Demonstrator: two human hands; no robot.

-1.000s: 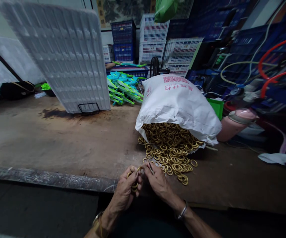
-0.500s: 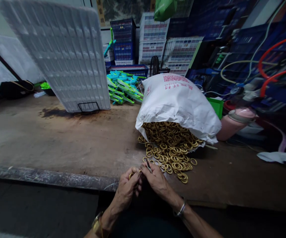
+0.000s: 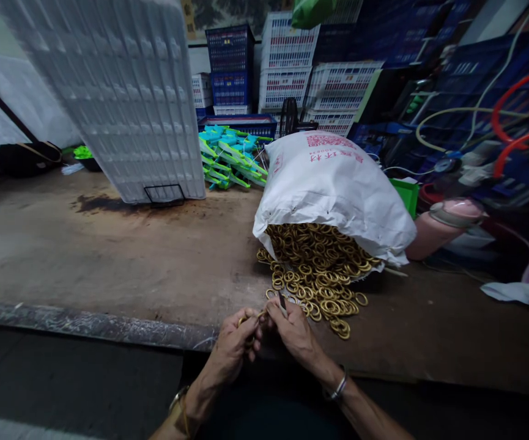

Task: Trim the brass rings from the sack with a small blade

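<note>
My left hand [image 3: 239, 343] is closed round a few brass-coloured rings [image 3: 242, 321], with one ring [image 3: 261, 314] pinched out at the fingertips. Close against it, my right hand [image 3: 295, 333] is closed on a small knife-like blade [image 3: 283, 303] that points up and away between thumb and forefinger. The right fingertips meet the pinched ring; the exact contact is too small to make out. Just beyond the hands, a heap of loose rings [image 3: 326, 293] spills from the mouth of a white woven sack [image 3: 332, 183] with red print, lying on the wooden table [image 3: 154, 256].
A tall white ribbed plastic panel [image 3: 122, 104] stands in a black wire holder at the left. Behind it lie green and blue plastic pieces [image 3: 232, 156]. Stacked crates [image 3: 287, 85] fill the back. On the right are a pink bottle [image 3: 445, 226] and red hoses [image 3: 503, 131].
Both hands stay together, with small finger movements at the ring. A green and blue piece held up at the back earlier is out of sight now. The view has shifted slightly.
</note>
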